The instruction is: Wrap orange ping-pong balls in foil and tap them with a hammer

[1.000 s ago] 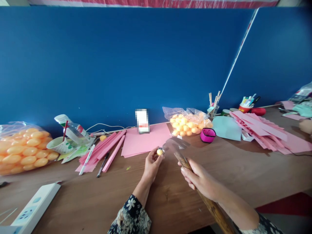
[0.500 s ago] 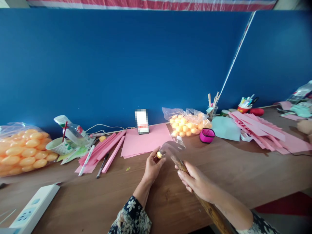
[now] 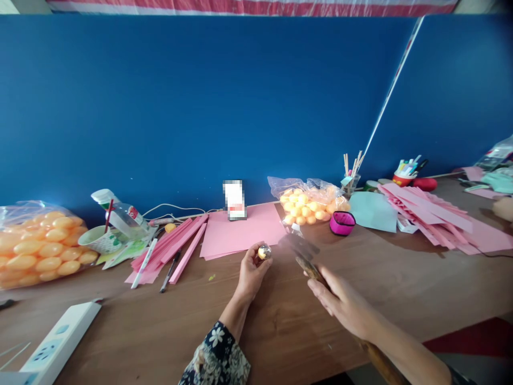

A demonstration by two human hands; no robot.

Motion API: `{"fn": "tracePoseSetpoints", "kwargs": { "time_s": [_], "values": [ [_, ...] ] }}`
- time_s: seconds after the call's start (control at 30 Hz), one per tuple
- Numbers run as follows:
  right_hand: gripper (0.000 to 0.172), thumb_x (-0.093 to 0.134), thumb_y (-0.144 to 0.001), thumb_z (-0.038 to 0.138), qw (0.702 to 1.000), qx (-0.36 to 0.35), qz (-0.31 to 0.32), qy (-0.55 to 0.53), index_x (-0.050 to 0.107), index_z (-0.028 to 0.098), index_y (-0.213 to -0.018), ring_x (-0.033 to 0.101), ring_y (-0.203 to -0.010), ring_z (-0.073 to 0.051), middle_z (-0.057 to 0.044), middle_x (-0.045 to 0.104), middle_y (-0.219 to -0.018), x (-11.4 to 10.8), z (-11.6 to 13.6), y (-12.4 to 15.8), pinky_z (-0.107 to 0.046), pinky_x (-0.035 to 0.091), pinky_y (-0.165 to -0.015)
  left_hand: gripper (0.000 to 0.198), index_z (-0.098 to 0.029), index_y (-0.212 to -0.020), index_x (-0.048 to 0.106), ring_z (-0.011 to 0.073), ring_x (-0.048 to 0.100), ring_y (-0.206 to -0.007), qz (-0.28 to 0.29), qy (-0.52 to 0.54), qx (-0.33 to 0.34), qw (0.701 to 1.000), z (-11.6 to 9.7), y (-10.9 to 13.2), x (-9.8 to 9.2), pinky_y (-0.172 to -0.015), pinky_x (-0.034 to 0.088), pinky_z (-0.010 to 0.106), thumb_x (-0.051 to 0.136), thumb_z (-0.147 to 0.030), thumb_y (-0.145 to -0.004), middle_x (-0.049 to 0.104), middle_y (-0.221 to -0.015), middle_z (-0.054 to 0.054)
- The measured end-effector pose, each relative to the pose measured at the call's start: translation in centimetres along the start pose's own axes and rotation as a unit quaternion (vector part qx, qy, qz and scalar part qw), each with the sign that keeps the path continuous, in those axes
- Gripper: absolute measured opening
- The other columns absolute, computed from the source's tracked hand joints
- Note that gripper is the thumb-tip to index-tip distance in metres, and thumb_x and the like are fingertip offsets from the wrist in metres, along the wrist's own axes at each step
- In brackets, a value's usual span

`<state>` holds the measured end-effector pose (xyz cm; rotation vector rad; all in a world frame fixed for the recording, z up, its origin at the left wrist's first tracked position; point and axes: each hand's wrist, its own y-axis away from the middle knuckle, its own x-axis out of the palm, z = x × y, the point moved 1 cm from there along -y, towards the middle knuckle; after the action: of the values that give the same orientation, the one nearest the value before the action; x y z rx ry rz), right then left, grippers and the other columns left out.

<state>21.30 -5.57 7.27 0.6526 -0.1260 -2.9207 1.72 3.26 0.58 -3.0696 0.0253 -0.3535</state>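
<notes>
My left hand [image 3: 253, 274] is closed around a small shiny round metal piece [image 3: 264, 252], pinched between thumb and fingers just above the table. Its gold and silver surface catches the light, and its exact kind is unclear. To the right, my right hand [image 3: 339, 299] grips a hammer [image 3: 310, 268] by its long wooden handle. The hammer's head is smeared by motion and hangs apart from the round piece. Behind my hands lie pink paper sheets [image 3: 240, 233] and a clear bag of yellow-orange plastic eggs [image 3: 304, 207].
A larger bag of orange eggs [image 3: 44, 246], a tilted bottle [image 3: 126, 218] and a paper cup [image 3: 102, 240] stand left. Nearer is a white power strip [image 3: 60, 339]. Pink strips [image 3: 170, 243], a magenta band [image 3: 342, 223] and folded pink paper [image 3: 428, 211] lie around. A blue partition [image 3: 200, 107] closes the back.
My right hand and the hammer have swung right, away from the metal piece. My left hand keeps its place, and more of the round piece now shows.
</notes>
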Motion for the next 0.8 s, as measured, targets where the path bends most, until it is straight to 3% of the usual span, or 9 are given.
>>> {"fn": "tracePoseSetpoints", "kwargs": {
  "time_s": [0.17, 0.43, 0.63, 0.8],
  "values": [
    [0.035, 0.038, -0.086, 0.048, 0.973, -0.015, -0.048, 0.223, 0.050, 0.023, -0.105, 0.061, -0.070, -0.024, -0.006, 0.064, -0.074, -2.8, -3.4, 0.9, -0.032, 0.044, -0.064, 0.049, -0.017, -0.108, 0.056, 0.0166, 0.061, -0.088, -0.009, -0.013, -0.014, 1.000, -0.2, 0.1, 0.1, -0.082, 0.046, 0.029, 0.069, -0.018, -0.061, 0.065, -0.098, 0.006],
    [0.026, 0.034, -0.088, 0.040, 0.895, -0.045, -0.077, 0.437, 0.050, 0.026, -0.103, 0.063, -0.057, -0.022, -0.002, 0.066, -0.070, -7.3, -7.2, 1.8, -0.028, 0.039, -0.049, 0.049, -0.017, -0.105, 0.057, 0.0160, 0.062, -0.084, -0.018, -0.012, -0.016, 1.000, -0.4, 0.1, 0.1, -0.080, 0.047, 0.029, 0.071, -0.019, -0.058, 0.066, -0.096, 0.006],
    [0.025, 0.039, -0.086, 0.041, 0.835, -0.067, -0.105, 0.537, 0.052, 0.025, -0.102, 0.063, -0.066, -0.024, -0.004, 0.067, -0.083, -9.7, -8.8, 1.6, -0.029, 0.041, -0.052, 0.049, -0.017, -0.106, 0.057, 0.0161, 0.062, -0.083, -0.014, -0.015, -0.012, 1.000, -0.4, 0.2, 0.1, -0.079, 0.047, 0.029, 0.071, -0.019, -0.059, 0.066, -0.095, 0.006],
    [0.028, 0.038, -0.087, 0.041, 0.821, -0.086, -0.112, 0.553, 0.052, 0.024, -0.105, 0.063, -0.071, -0.024, -0.006, 0.066, -0.090, -10.3, -9.5, 1.7, -0.031, 0.043, -0.057, 0.050, -0.017, -0.108, 0.056, 0.0160, 0.062, -0.084, -0.011, -0.022, -0.007, 1.000, -0.1, 0.1, 0.0, -0.080, 0.047, 0.029, 0.070, -0.019, -0.060, 0.066, -0.095, 0.006]
  ]
}}
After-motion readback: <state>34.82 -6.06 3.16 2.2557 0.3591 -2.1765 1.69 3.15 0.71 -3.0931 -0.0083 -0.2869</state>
